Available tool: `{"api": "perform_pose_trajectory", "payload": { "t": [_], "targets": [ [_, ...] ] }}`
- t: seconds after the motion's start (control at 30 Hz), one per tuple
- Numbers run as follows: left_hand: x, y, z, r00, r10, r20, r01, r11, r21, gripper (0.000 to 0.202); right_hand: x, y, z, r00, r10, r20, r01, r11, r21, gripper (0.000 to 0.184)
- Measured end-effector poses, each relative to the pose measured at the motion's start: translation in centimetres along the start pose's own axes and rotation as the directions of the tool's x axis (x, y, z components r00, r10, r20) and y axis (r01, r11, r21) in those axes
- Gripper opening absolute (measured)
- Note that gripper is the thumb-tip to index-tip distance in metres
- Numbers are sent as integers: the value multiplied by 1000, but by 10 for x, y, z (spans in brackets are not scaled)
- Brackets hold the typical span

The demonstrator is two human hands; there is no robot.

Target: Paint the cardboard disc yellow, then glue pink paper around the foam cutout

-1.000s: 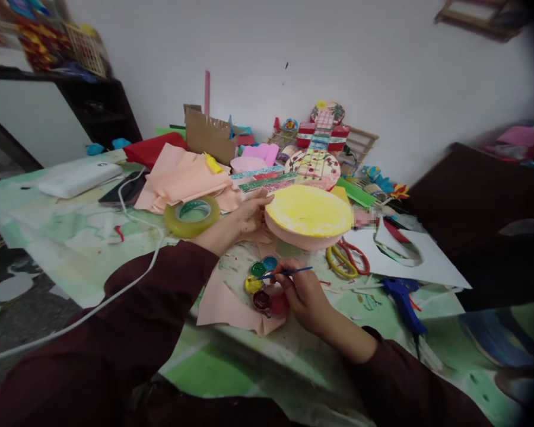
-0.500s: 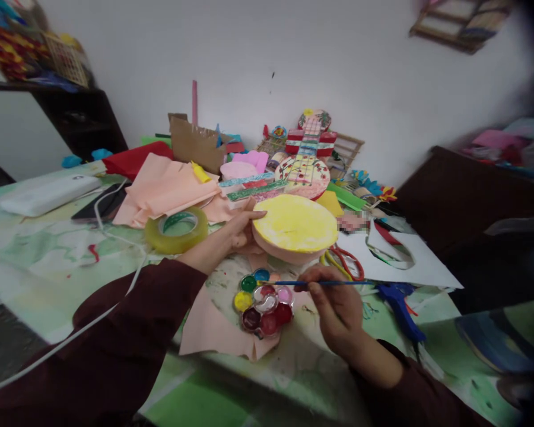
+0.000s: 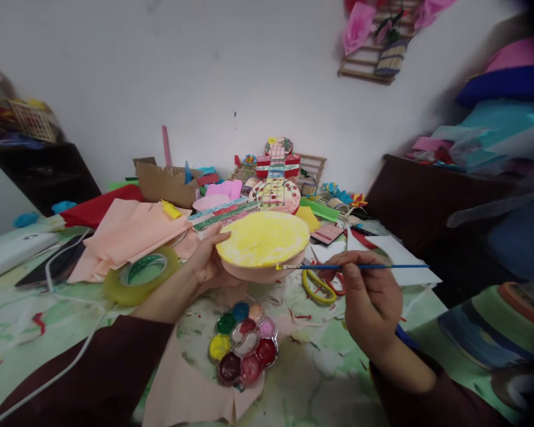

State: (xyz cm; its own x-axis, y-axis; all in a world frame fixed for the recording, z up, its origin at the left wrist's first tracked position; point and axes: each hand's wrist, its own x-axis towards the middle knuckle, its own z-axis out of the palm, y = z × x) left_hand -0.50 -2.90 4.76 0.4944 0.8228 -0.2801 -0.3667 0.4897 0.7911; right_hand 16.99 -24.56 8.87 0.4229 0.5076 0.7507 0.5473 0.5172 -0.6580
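My left hand (image 3: 204,258) grips the left edge of an oval box (image 3: 263,238), thumb on top. Its top face is painted yellow with paler streaks, and its side is pale pink. In my right hand (image 3: 371,290) is a thin blue paintbrush (image 3: 360,267), held level between thumb and fingers. Its yellow-tipped bristles are at the front rim of the box; whether they touch cannot be made out. Below the box sits a flower-shaped paint palette (image 3: 244,341) with several colours, lying on pale pink paper (image 3: 191,385).
Clear tape (image 3: 115,289) lies left of my left hand. Yellow-and-red-handled scissors (image 3: 318,287) lie behind the brush. A decorated paper guitar (image 3: 276,178) leans at the back, near a cardboard box (image 3: 164,184). A white cable (image 3: 78,356) crosses the left side. A striped jar (image 3: 485,326) stands right.
My right hand has lifted the brush from over the palette to the box's front rim. The view has swung right, and the box stays in my left hand.
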Motion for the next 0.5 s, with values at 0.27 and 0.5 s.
{"api": "perform_pose_trajectory", "payload": {
  "t": [0.27, 0.5],
  "targets": [
    [-7, 0, 9, 999, 5, -45, -5, 1000, 9, 38, -5, 7, -2, 995, -43, 95, 52, 994, -91, 10],
    [-2, 0, 4, 998, 26, -52, -26, 1000, -11, 42, -5, 13, -3, 988, -66, 138, 88, 983, -161, 10]
  ]
}}
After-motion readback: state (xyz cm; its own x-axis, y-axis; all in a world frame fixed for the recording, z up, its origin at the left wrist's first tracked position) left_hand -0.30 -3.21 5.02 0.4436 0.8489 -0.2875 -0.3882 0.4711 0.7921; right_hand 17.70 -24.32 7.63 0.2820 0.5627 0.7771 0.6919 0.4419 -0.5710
